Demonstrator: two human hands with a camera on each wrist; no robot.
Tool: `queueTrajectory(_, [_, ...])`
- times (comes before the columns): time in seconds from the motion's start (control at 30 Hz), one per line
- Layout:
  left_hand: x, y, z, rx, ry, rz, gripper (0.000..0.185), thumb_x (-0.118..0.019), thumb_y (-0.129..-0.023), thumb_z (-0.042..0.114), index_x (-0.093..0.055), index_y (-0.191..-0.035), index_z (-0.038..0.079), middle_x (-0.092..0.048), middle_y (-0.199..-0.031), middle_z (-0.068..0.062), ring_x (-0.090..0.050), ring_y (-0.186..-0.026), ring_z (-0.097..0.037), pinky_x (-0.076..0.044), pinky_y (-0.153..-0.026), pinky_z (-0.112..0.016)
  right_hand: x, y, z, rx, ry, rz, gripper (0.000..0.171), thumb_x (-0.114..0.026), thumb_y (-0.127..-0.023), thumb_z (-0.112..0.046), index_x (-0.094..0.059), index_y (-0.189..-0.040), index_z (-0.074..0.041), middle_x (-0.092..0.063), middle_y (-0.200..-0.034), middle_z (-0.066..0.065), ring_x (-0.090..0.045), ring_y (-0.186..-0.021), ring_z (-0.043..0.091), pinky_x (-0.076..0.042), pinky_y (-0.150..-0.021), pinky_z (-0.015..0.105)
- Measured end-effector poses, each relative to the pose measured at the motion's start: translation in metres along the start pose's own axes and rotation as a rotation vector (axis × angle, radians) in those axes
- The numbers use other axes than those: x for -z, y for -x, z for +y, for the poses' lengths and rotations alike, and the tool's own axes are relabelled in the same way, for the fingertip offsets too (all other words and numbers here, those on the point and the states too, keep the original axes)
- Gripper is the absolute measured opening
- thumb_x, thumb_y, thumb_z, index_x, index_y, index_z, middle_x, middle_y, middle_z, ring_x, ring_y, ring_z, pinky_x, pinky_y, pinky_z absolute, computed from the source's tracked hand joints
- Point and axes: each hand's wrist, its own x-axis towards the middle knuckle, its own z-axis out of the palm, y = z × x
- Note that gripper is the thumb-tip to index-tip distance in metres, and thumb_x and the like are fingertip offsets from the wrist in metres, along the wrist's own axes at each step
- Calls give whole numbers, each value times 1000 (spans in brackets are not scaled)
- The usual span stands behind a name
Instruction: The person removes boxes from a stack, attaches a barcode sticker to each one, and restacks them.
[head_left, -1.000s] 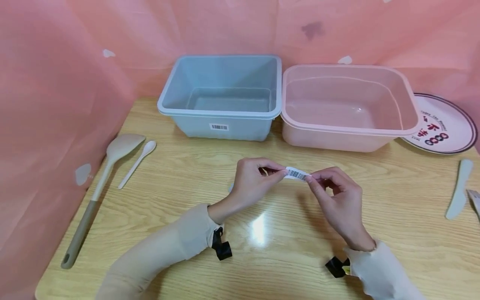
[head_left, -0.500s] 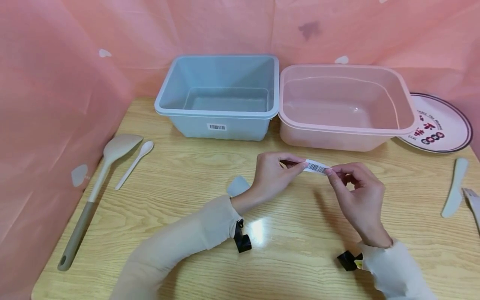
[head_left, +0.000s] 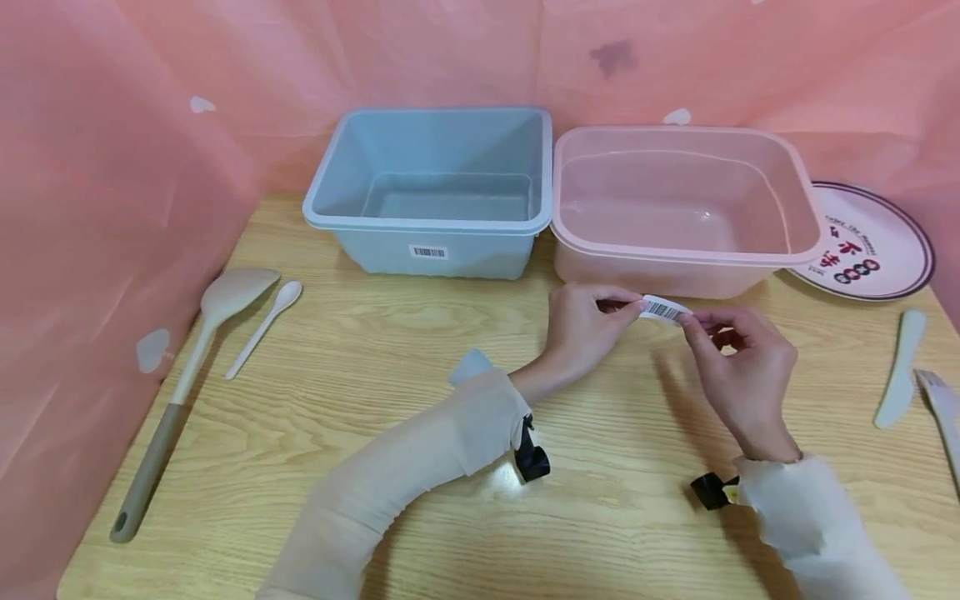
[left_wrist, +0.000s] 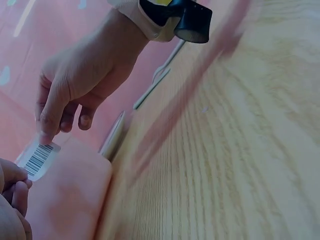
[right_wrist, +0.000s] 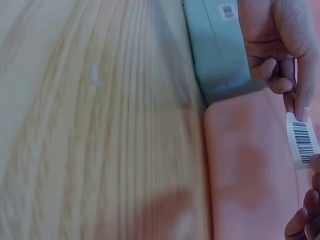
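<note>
Head view: the left hand (head_left: 581,321) and the right hand (head_left: 742,358) each pinch one end of a small barcode sticker (head_left: 663,310), held just above the tabletop (head_left: 375,400) in front of the pink tub (head_left: 686,250). Both grips are closed on it, thumb against fingertip. Beside that tub stands a blue tub (head_left: 431,225). The wrist views are blurred, so the sticker's underside probably stays unseen.
</note>
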Motion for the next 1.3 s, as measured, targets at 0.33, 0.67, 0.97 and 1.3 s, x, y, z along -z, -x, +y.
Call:
queueTrajectory(0.33, [-16,-12,-5,-39,-67,22,7,-77,-84,20,-79,-85,14,-76,-79,5,-57,-63,9,-39,-60,-2,-3,-9,18,-8,40,5,9,-75,-81,0,-72,-85,7,-56,-82,-30,-50,-70,-14,-41,-65,4])
queueTrajectory(0.67, [-31,-19,-10,17,-76,71,6,-76,-84,19,-79,-86,15,-76,-79,6,-60,-65,8,-40,-62,0,-18,-21,29,-33,19,37,7,-73,-79,6,-71,-84,10,-56,-80,-30,-51,-69,-16,-41,-64,3])
queueTrajectory(0.97, [-33,-20,-23,0,-60,138,6,-76,-83,18,-79,-85,13,-76,-77,4,-63,-65,4,-39,-63,0,-26,-26,37,-89,-12,37,10,-76,-80,-3,-74,-85,6,-58,-77,-27,-52,-67,-13,-43,-62,4])
queueTrajectory(1.3, [-34,-25,-31,-33,-93,165,9,-76,-83,22,-79,-86,14,-76,-78,5,-65,-67,0,-38,-66,-1,-32,-30,38,-81,2,33,11,-76,-81,-6,-74,-83,5,-57,-76,-27,-51,-66,-12,-41,-60,4])
